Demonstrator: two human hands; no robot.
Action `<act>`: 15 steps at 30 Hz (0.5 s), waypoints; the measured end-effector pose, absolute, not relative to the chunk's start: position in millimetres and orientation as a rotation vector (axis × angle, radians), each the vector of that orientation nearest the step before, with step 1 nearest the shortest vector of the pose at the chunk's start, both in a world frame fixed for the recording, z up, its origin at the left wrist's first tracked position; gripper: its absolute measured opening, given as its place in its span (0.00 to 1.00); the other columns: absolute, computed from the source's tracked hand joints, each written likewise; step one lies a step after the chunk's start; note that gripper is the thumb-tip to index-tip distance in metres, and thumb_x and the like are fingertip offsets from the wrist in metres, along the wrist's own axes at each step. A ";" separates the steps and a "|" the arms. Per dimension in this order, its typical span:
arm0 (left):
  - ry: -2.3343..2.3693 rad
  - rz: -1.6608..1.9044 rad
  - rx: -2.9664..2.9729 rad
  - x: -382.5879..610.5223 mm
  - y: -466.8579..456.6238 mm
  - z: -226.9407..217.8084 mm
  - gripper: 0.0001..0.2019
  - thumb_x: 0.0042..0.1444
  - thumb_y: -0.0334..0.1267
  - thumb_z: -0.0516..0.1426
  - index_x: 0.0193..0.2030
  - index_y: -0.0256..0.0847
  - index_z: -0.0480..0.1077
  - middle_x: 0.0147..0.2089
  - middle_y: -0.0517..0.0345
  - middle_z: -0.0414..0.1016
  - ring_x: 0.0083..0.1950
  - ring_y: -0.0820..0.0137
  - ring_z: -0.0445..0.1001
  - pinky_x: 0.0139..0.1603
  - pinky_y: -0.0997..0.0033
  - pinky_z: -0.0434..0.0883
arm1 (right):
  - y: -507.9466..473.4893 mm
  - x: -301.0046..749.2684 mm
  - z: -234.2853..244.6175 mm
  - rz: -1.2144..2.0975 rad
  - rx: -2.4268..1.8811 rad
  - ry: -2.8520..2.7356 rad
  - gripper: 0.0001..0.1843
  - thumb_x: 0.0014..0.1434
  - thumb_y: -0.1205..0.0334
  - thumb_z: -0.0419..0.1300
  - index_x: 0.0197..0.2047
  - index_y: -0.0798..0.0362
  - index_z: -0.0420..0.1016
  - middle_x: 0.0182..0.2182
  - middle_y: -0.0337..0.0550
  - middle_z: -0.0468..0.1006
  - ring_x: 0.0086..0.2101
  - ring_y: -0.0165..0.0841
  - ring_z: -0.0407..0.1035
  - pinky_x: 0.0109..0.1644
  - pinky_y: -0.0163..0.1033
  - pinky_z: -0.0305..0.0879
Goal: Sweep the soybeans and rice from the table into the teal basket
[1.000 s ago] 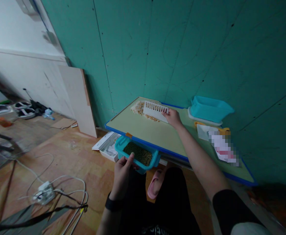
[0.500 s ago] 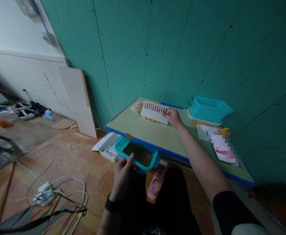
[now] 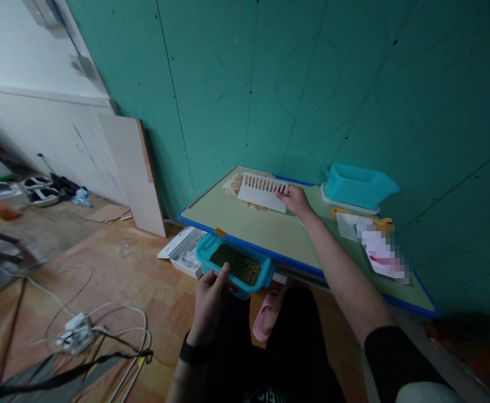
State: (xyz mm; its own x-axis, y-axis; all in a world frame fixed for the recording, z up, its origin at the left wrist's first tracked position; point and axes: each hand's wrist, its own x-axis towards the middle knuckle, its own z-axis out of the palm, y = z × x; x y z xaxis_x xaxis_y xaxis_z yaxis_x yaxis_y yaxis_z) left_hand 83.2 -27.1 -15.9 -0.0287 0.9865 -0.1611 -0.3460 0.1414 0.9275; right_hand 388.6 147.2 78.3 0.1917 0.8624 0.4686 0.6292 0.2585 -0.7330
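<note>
My left hand (image 3: 211, 285) grips the near side of a blue plastic tub (image 3: 265, 275), its thumb over the rim. Inside lie small green beans (image 3: 236, 263), with paler ones toward the right. The tub hangs just below the front edge of a pale green board table (image 3: 220, 212). My right hand (image 3: 293, 200) is closed on the right end of a white slotted plastic comb-like plate (image 3: 264, 197). That plate tilts over a spread of mixed pale and orange-brown grains (image 3: 233, 184), some showing through its slots and along its lower edge.
Another blue tub (image 3: 360, 187) stands on a white lid at the table's back right, near a pixelated packet (image 3: 383, 254). Under the table's left front is an open white box (image 3: 186, 257). Cables and a power strip (image 3: 76, 333) lie on the floor at left.
The slotted plate and my right hand have shifted very slightly left over the grains. My left hand and its tub stay almost still.
</note>
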 end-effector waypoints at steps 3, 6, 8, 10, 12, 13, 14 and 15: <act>1.044 1.292 0.810 83.2 -27.4 -15.9 0.24 0.45 0.58 0.70 0.22 0.40 0.68 0.18 0.61 0.74 0.22 0.71 0.73 0.26 0.75 0.69 | 148.6 389.7 76.5 0.246 -1.479 -1.511 0.10 0.56 0.58 0.65 0.36 0.56 0.81 0.34 0.47 0.84 0.36 0.40 0.76 0.42 0.44 0.72; 1.043 1.290 0.824 83.2 -28.2 -15.8 0.24 0.48 0.57 0.69 0.22 0.40 0.69 0.19 0.61 0.75 0.21 0.73 0.71 0.26 0.76 0.67 | 150.4 390.8 74.4 0.256 -1.469 -1.521 0.08 0.55 0.58 0.66 0.35 0.55 0.81 0.31 0.45 0.83 0.34 0.39 0.76 0.42 0.43 0.72; 1.047 1.286 0.828 83.2 -28.7 -15.4 0.24 0.48 0.57 0.69 0.22 0.39 0.69 0.18 0.61 0.74 0.21 0.74 0.70 0.25 0.77 0.66 | 151.3 390.9 73.7 0.295 -1.425 -1.537 0.08 0.54 0.59 0.66 0.35 0.54 0.81 0.31 0.45 0.83 0.35 0.39 0.76 0.42 0.43 0.72; 1.053 1.287 0.822 83.1 -29.2 -15.0 0.24 0.47 0.58 0.69 0.22 0.39 0.68 0.18 0.61 0.74 0.21 0.74 0.70 0.25 0.77 0.66 | 151.9 390.5 73.4 0.320 -1.383 -1.549 0.09 0.55 0.58 0.66 0.36 0.54 0.81 0.32 0.45 0.84 0.36 0.40 0.76 0.43 0.43 0.72; 1.054 1.292 0.818 82.8 -29.3 -15.0 0.24 0.46 0.58 0.70 0.22 0.40 0.68 0.18 0.61 0.74 0.21 0.72 0.72 0.25 0.76 0.67 | 152.3 389.7 73.1 0.313 -1.371 -1.554 0.09 0.55 0.58 0.66 0.38 0.54 0.81 0.33 0.45 0.84 0.37 0.41 0.77 0.43 0.44 0.72; 1.050 1.296 0.817 82.7 -29.2 -15.2 0.24 0.45 0.57 0.70 0.22 0.40 0.68 0.18 0.61 0.74 0.21 0.72 0.72 0.25 0.75 0.68 | 152.4 389.2 72.8 0.301 -1.374 -1.558 0.10 0.55 0.58 0.66 0.38 0.54 0.81 0.32 0.44 0.83 0.37 0.41 0.76 0.43 0.44 0.72; 1.044 1.297 0.815 82.5 -29.1 -15.4 0.24 0.45 0.57 0.71 0.22 0.40 0.68 0.18 0.61 0.74 0.21 0.72 0.73 0.25 0.75 0.68 | 152.5 388.6 72.5 0.286 -1.376 -1.567 0.10 0.55 0.57 0.66 0.38 0.54 0.81 0.32 0.44 0.83 0.37 0.41 0.76 0.43 0.44 0.72; 1.038 1.299 0.811 82.4 -28.9 -15.6 0.24 0.45 0.57 0.71 0.22 0.40 0.68 0.18 0.61 0.74 0.21 0.71 0.73 0.25 0.75 0.69 | 152.5 387.8 72.2 0.273 -1.374 -1.589 0.10 0.56 0.57 0.66 0.38 0.54 0.81 0.31 0.44 0.83 0.37 0.40 0.76 0.43 0.43 0.72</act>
